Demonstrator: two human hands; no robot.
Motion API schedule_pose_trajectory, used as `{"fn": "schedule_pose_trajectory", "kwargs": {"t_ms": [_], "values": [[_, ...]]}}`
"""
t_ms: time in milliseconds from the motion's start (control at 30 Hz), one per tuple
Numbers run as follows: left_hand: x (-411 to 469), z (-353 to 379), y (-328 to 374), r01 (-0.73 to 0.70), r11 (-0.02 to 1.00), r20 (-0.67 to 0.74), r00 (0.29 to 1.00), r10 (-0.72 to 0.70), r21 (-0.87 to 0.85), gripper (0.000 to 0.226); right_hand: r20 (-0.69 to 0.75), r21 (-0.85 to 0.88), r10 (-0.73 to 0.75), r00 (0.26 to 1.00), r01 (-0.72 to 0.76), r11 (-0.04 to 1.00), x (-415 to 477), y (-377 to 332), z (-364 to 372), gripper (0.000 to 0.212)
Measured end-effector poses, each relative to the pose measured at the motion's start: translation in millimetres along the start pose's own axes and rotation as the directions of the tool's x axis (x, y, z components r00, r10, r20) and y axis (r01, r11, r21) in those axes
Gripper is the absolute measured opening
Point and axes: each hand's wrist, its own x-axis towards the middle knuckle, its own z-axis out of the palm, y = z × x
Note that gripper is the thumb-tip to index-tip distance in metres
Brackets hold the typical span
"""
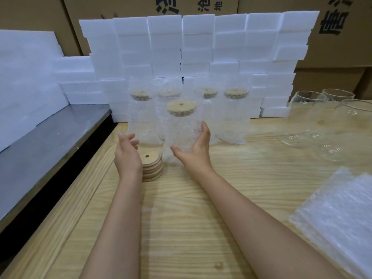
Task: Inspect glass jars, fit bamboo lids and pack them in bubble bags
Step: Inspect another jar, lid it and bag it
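Left hand [127, 153] open, fingers spread, holding nothing, above the lid stack [153, 168] on the worktop [181, 218]. Right hand [194, 152] cups the lower side of a bagged, lidded jar [182, 127]. Four more bagged jars [234, 115] stand behind. Bare jars [306, 117] far right, flat bubble bags [340, 214] nearer.

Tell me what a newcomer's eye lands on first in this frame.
Centre frame, the right hand cups a bubble-bagged jar with a bamboo lid, the left hand open beside it. Four more bagged jars line up behind, before a wall of white foam blocks. Bare glass jars wait at right.
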Motion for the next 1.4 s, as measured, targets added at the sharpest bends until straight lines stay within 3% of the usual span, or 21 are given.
{"fn": "schedule_pose_trajectory", "kwargs": {"t_ms": [200, 500, 567, 633, 800, 1033, 1200, 1267, 1333, 1400], "values": [[4, -2, -1, -0.017, 0.999, 0.199, 0.980, 0.008, 0.043, 0.068, 0.085, 0.047, 0.004, 0.996, -0.008, 0.999, 5, -4, 25, 0.103], [5, -8, 1, -0.028, 0.999, 0.176, 0.984, 0.024, 0.023, 0.063, 0.242, 0.146, 0.095, 0.966, -0.133, 0.980, 9, -12, 29, 0.076], [7, -10, 1, -0.004, 1.000, 0.139, 0.990, 0.002, 0.015, 0.050, 0.272, 0.122, 0.100, 0.957, -0.137, 0.983, 9, -13, 30, 0.079], [11, -13, -1, 0.029, 1.000, 0.098, 0.995, -0.028, -0.008, 0.023, 0.282, 0.118, 0.106, 0.954, -0.144, 0.983, 9, -15, 32, 0.079], [14, -15, -4, 0.063, 0.997, 0.120, 0.991, -0.067, 0.042, 0.049, 0.280, 0.088, 0.101, 0.955, -0.130, 0.988, 9, -15, 41, 0.079], [15, -13, 1, 0.056, 0.996, 0.019, 0.998, -0.055, -0.074, 0.033, 0.265, 0.025, 0.101, 0.959, -0.111, 0.993, 10, -19, 54, 0.076], [13, -12, 0, 0.060, 0.996, 0.070, 0.996, -0.056, -0.067, 0.062, 0.216, -0.027, 0.115, 0.970, -0.112, 0.993, 7, -21, 57, 0.072], [12, -11, 1, 0.048, 0.998, 0.032, 0.998, -0.047, -0.037, 0.066, 0.238, -0.008, 0.126, 0.963, -0.128, 0.992, 4, -21, 53, 0.074], [6, -12, 4, -0.043, 0.999, -0.125, 0.991, 0.046, 0.026, 0.062, 0.258, 0.005, 0.130, 0.957, -0.136, 0.991, -1, -20, 45, 0.077], [-2, -13, 12, -0.299, 0.949, -0.294, 0.902, 0.316, 0.103, 0.054, 0.215, 0.010, 0.124, 0.969, -0.129, 0.992, -7, -18, 33, 0.072]]}}
